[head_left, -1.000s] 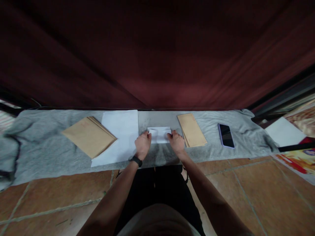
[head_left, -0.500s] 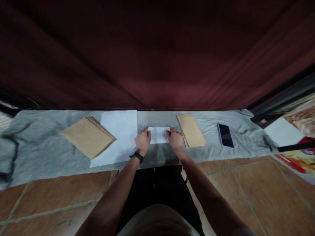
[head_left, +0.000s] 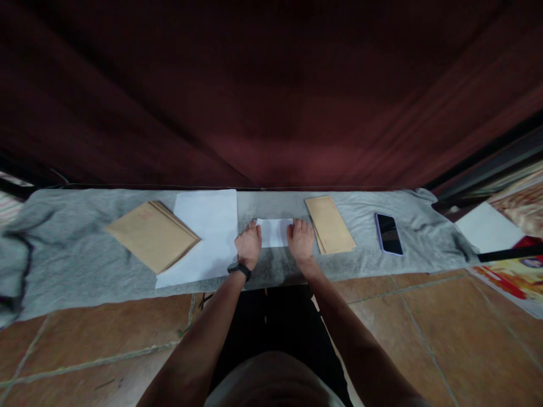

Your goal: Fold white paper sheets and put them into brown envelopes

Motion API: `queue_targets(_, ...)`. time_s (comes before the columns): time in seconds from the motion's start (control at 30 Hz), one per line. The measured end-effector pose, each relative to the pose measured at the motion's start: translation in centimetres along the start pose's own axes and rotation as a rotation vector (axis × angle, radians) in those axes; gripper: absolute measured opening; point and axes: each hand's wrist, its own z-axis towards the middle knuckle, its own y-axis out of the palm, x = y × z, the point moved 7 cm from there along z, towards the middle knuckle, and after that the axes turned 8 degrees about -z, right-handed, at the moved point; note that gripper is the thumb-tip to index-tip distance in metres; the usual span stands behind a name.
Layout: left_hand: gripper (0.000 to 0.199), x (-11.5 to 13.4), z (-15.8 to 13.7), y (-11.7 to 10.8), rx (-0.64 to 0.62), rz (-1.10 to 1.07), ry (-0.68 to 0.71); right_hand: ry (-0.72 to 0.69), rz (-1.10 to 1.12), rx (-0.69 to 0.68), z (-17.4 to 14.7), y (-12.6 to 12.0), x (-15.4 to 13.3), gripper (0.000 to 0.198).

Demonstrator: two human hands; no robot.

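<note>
The person's two hands frame a small white paper (head_left: 275, 233) on the middle of the tabletop (head_left: 76, 271), which is covered with grey cloth (head_left: 365, 206). The left hand (head_left: 248, 245) is bent over the paper's left end and the right hand (head_left: 301, 242) over its right end, thumbs inward on the white surface; whether the fingertips pinch it from beneath or merely press it down cannot be told.

The paper appears to be folded, so lifting both hands together could let it spring open. Uneven pressure from the two sides might turn it or set a crease askew, and the soft cloth beneath would probably give under a hard press and leave the fold weak.

Space at the sides is tight. The left hand is right at the right edge of the large white sheets (head_left: 207, 226), so a sweep leftward could drag or crumple them. Their near left corner lies close to the near edge of the tabletop and could be pushed over it. The brown envelopes on the left (head_left: 148, 234) partly cover those sheets and would likely shift too. The brown envelopes on the right (head_left: 333, 226) lie just beside the right hand, whose knuckles might knock the pile out of line. The phone (head_left: 389, 233), farther right, is well apart and seems at little risk.
</note>
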Motion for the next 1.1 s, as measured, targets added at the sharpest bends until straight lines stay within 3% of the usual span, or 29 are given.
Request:
queue_targets(0.2,0.041,0.2,-0.1,-0.1,0.011,-0.003,0.009,-0.29,0.13,-0.017,-1.8,1.2,-3.7,0.049)
queue_targets(0.47,0.039,0.0,-0.1,-0.1,0.042,-0.037,0.012,-0.27,0.076,-0.056,-2.1,2.5,-4.1,0.056)
queue_targets(0.57,0.039,-0.1,-0.4,-0.6,0.118,-0.064,0.011,-0.262,0.065,-0.06,-2.0,2.4,-4.1,0.057)
queue_targets(0.7,0.04,1.9,-1.4,-1.3,0.27,-0.074,0.181,-0.26,0.058,-0.078,-2.0,2.3,-4.2,0.057)
queue_targets(0.8,0.045,4.6,-2.4,0.0,0.207,-0.13,0.448,-0.282,0.041,-0.117,-2.1,2.6,-4.1,0.055)
queue_targets(0.87,0.049,5.7,-2.8,1.3,0.124,-0.162,0.536,-0.304,0.024,-0.15,-2.2,2.9,-4.1,0.056)
queue_targets(1.1,0.059,4.5,-2.5,3.4,-0.013,-0.108,0.419,-0.292,0.035,-0.155,-2.1,3.2,-4.0,0.056)
